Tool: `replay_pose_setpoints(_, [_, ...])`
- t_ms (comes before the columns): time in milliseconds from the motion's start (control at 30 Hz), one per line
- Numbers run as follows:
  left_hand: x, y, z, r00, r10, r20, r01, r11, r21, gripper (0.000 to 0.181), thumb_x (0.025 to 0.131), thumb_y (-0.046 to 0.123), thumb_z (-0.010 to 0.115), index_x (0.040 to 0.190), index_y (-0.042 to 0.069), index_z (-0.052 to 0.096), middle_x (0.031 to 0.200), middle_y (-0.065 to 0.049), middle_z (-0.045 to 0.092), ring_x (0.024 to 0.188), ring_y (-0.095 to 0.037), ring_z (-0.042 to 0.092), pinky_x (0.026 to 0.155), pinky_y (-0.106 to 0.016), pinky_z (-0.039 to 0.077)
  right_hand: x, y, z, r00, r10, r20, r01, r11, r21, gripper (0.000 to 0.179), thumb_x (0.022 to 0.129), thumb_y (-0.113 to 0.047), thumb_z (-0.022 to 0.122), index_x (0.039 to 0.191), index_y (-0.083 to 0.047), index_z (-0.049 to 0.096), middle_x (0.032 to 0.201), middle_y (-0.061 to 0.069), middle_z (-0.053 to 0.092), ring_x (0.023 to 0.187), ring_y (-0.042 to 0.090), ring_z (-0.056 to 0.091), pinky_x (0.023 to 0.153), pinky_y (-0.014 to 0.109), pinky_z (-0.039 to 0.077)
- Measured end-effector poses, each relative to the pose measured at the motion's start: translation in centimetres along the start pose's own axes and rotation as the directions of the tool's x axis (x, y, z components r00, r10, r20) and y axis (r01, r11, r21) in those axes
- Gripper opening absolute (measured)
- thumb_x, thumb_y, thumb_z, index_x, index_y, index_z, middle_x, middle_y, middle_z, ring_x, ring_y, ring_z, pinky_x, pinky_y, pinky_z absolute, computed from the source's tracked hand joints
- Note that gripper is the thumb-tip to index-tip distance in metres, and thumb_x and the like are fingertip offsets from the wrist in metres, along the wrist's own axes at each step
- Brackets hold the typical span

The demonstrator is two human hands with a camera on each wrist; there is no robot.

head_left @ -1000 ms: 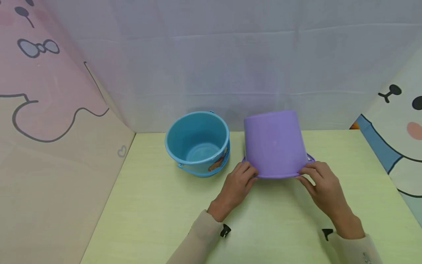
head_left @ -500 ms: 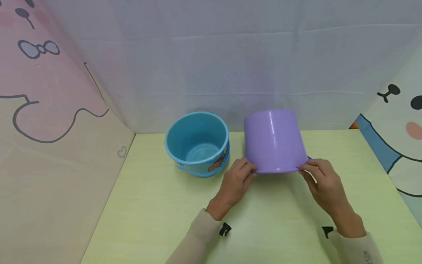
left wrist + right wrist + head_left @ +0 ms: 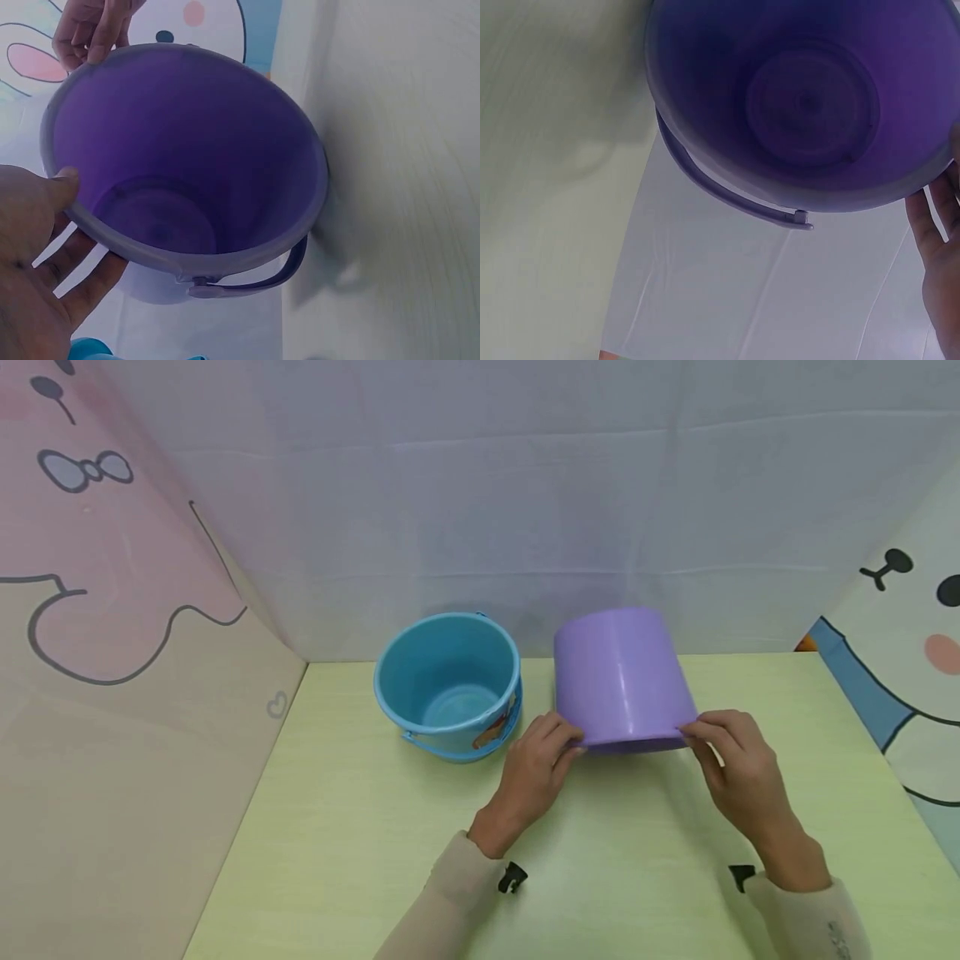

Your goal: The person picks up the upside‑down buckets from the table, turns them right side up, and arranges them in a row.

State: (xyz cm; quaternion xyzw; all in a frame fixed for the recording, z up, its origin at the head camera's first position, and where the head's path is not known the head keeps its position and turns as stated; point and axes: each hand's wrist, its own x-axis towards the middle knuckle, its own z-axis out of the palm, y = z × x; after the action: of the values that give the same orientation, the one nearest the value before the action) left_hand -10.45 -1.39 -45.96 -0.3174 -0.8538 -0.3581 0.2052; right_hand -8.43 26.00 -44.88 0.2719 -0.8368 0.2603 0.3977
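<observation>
A purple bucket (image 3: pixel 622 677) lies tipped on its side on the table, its mouth turned toward me. My left hand (image 3: pixel 534 768) pinches the rim at the left, thumb inside and fingers outside in the left wrist view. On the other side my right hand (image 3: pixel 738 768) pinches the rim between thumb and fingers. Both wrist views look into the bucket's bare inside (image 3: pixel 180 142), down to its round bottom (image 3: pixel 810 105). Its purple handle (image 3: pixel 720 191) hangs along the rim toward the table. Just left of it, a light blue bucket (image 3: pixel 450 677) stands upright with its mouth up.
The pale green table (image 3: pixel 337 860) meets a whitish cloth backdrop (image 3: pixel 480 510) right behind the buckets. Printed panels with cartoon figures rise at the left (image 3: pixel 135 652) and right (image 3: pixel 900 693). The blue bucket's handle (image 3: pixel 450 752) hangs down at its front.
The purple bucket has tilted further back, its near rim lifting so the mouth begins to show from the head. Both hands rose slightly with the rim. The blue bucket stays put.
</observation>
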Motion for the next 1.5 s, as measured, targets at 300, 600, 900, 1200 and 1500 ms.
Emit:
replay_pose_setpoints(300, [0.4,0.0,-0.3,1.0,-0.02,-0.009,0.02,1.0,-0.017,0.01,0.097,0.014,0.077,0.103,0.01,0.071,0.1,-0.002,0.065,0.092,-0.017,0.065,0.068,-0.027,0.055,0.6,0.3,0.1,1.0,-0.014,-0.015,0.014,1.0,0.007,0.045,0.114,-0.028,0.05,0.099,0.01,0.07,0.095,0.024,0.063,0.088,0.038,0.058,0.085,0.018,0.041])
replay_pose_setpoints(600, [0.6,0.1,-0.4,0.998,-0.062,0.012,0.063,0.996,-0.056,0.011,0.099,0.015,0.075,0.106,0.009,0.07,0.103,-0.003,0.067,0.095,-0.017,0.066,0.072,-0.029,0.056,1.3,0.3,0.5,0.998,-0.011,-0.066,0.013,0.999,0.032,0.044,0.114,-0.028,0.052,0.098,0.008,0.07,0.093,0.023,0.063,0.084,0.037,0.055,0.074,0.026,0.041])
replay_pose_setpoints(900, [0.6,0.1,-0.5,0.996,-0.086,0.0,0.086,0.994,-0.071,0.012,0.097,0.013,0.076,0.106,0.009,0.069,0.102,-0.004,0.065,0.091,-0.017,0.065,0.071,-0.028,0.055,0.7,0.3,0.6,0.993,0.105,-0.059,-0.102,0.994,0.046,0.049,0.114,-0.035,0.051,0.103,0.008,0.071,0.097,0.024,0.062,0.088,0.037,0.053,0.072,0.027,0.037])
replay_pose_setpoints(1200, [0.2,-0.3,-0.4,0.995,-0.103,0.0,0.102,0.987,-0.124,0.011,0.099,0.011,0.074,0.107,0.008,0.069,0.101,-0.005,0.063,0.087,-0.017,0.06,0.073,-0.026,0.052,-1.5,0.6,0.6,0.958,0.281,-0.062,-0.276,0.958,0.077,0.042,0.108,-0.027,0.06,0.112,0.014,0.067,0.103,0.03,0.06,0.098,0.04,0.053,0.1,0.011,0.03])
replay_pose_setpoints(1500, [-0.1,-0.5,-0.4,0.994,-0.113,-0.006,0.111,0.983,-0.143,0.011,0.098,0.011,0.075,0.107,0.007,0.069,0.098,-0.005,0.061,0.082,-0.017,0.058,0.072,-0.023,0.049,-2.8,0.4,0.9,0.9,0.428,-0.079,-0.418,0.901,0.116,0.021,0.096,0.012,0.068,0.116,0.015,0.065,0.107,0.028,0.06,0.115,-0.01,0.044,0.098,0.011,0.036])
